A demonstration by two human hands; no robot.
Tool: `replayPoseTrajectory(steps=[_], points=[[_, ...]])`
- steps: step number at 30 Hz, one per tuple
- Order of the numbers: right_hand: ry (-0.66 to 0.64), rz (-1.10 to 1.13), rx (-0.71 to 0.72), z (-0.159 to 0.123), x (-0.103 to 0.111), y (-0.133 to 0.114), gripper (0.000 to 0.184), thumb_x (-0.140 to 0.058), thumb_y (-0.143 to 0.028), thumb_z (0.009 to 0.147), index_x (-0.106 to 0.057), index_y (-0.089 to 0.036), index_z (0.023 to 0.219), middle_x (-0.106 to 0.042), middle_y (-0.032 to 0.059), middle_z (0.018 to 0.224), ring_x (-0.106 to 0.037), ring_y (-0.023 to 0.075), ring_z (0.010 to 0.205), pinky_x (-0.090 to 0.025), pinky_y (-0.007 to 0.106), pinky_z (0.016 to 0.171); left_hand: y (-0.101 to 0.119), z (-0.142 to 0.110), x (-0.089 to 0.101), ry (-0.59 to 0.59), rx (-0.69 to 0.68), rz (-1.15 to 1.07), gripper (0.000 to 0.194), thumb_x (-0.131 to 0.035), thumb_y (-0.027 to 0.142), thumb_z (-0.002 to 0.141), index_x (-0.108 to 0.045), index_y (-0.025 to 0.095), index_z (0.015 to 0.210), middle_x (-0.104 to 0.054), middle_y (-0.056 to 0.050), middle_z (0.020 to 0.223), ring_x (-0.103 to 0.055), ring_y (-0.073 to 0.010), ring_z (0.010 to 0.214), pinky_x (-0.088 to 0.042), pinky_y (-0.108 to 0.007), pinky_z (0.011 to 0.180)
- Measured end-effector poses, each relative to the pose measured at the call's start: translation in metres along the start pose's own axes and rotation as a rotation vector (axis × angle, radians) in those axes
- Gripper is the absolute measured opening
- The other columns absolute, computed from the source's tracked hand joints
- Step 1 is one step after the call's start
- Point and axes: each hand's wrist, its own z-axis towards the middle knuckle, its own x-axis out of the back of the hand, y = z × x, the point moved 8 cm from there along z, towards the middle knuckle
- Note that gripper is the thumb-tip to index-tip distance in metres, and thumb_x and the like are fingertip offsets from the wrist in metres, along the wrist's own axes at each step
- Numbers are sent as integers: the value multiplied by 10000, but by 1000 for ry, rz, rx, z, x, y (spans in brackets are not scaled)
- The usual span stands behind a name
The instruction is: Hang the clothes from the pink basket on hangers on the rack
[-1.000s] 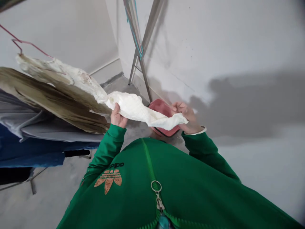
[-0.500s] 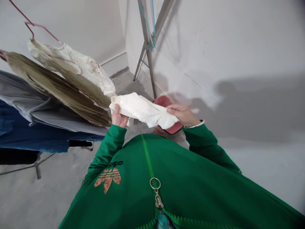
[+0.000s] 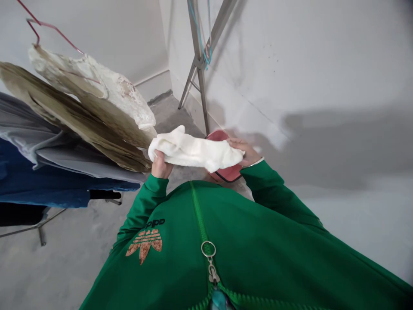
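Note:
A crumpled white cloth (image 3: 198,154), perhaps a piece of clothing, stretches between my two hands in front of my body. My left hand (image 3: 161,165) is closed on its left end, thumb on top. My right hand (image 3: 245,151) grips the right end, fingers partly behind the fabric. Below the cloth's right part stands a pink bucket (image 3: 218,135), mostly covered by the cloth and my hand. A white lacy garment (image 3: 125,92) on a red hanger (image 3: 60,31) hangs close to my left hand.
Left of me hang an olive garment (image 3: 74,112), a grey one (image 3: 77,159) and a blue one (image 3: 54,185). A metal rack leg (image 3: 202,97) with blue hangers (image 3: 205,51) stands by the white wall (image 3: 306,64).
The white cloth has been turned, and its bumpy surface gives way to a smoother side with a fold at the left. My right hand has shifted slightly left and up.

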Motion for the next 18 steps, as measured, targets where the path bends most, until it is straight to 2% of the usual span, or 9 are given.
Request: replayPoseTrajectory(steps=[2, 4, 5, 8, 10, 12, 13, 15, 18], points=[[-83, -86, -133, 2, -6, 21, 421, -787, -537, 599, -677, -193, 814, -696, 55, 833, -641, 195, 805, -511, 404, 867, 4, -4, 7, -66, -56, 175, 655, -655, 684, 743, -662, 176, 1157, -638, -114, 1308, -343, -286, 1449, -224, -361, 1238], [-120, -216, -147, 6, -15, 29, 480, -779, -583, 605, -688, -191, 867, -709, 75, 926, -639, 217, 918, -477, 433, 960, 3, -8, 11, -151, -49, 227, 677, -771, 677, 602, -714, 180, 1058, -679, -113, 1236, -389, -338, 1415, -241, -390, 1237], [-136, -223, -115, 8, -22, 28, 522, -758, -610, 628, -686, -204, 947, -705, 83, 1033, -625, 228, 1025, -448, 439, 1018, 4, -10, 8, -223, -56, 276, 667, -774, 685, 584, -730, 188, 1027, -693, -107, 1208, -419, -352, 1392, -271, -406, 1227], [-269, -1, 12, 11, -60, 13, 648, -649, -704, 699, -615, -255, 1165, -640, 70, 1259, -544, 230, 1243, -424, 430, 1076, 4, -21, -19, -558, -168, 511, 643, -649, 727, 687, -742, 205, 1049, -688, -94, 1227, -452, -348, 1368, -316, -428, 1204], [-373, 183, 22, 12, -89, 3, 664, -598, -731, 722, -613, -238, 1166, -665, 73, 1217, -558, 247, 1235, -474, 429, 1026, 0, -35, -43, -823, -288, 689, 661, -528, 722, 784, -709, 202, 1149, -641, -98, 1313, -406, -328, 1405, -273, -434, 1220], [-391, 286, 1, 15, -108, -2, 597, -662, -658, 705, -636, -213, 1102, -705, 70, 1120, -600, 258, 1174, -514, 412, 974, -1, -47, -60, -987, -397, 802, 670, -480, 679, 838, -648, 186, 1259, -560, -114, 1412, -312, -317, 1459, -177, -451, 1247], [-371, 315, -7, 18, -114, -4, 550, -712, -586, 688, -641, -207, 1079, -717, 63, 1082, -620, 255, 1142, -525, 402, 960, -1, -51, -66, -1031, -442, 842, 668, -472, 651, 857, -614, 177, 1305, -508, -120, 1460, -256, -314, 1482, -121, -462, 1254], [-322, 361, -4, 24, -120, -8, 499, -774, -455, 652, -636, -207, 1062, -728, 44, 1040, -650, 242, 1088, -537, 390, 952, 3, -56, -73, -1034, -491, 886, 654, -461, 605, 883, -568, 167, 1357, -422, -120, 1524, -177, -312, 1505, -44, -485, 1255], [-255, 438, 17, 28, -119, -12, 496, -777, -441, 656, -618, -223, 1072, -729, 27, 1035, -666, 233, 1052, -542, 405, 955, 11, -56, -72, -932, -467, 875, 608, -470, 577, 889, -561, 209, 1364, -446, -83, 1514, -212, -300, 1498, -96, -496, 1251]])
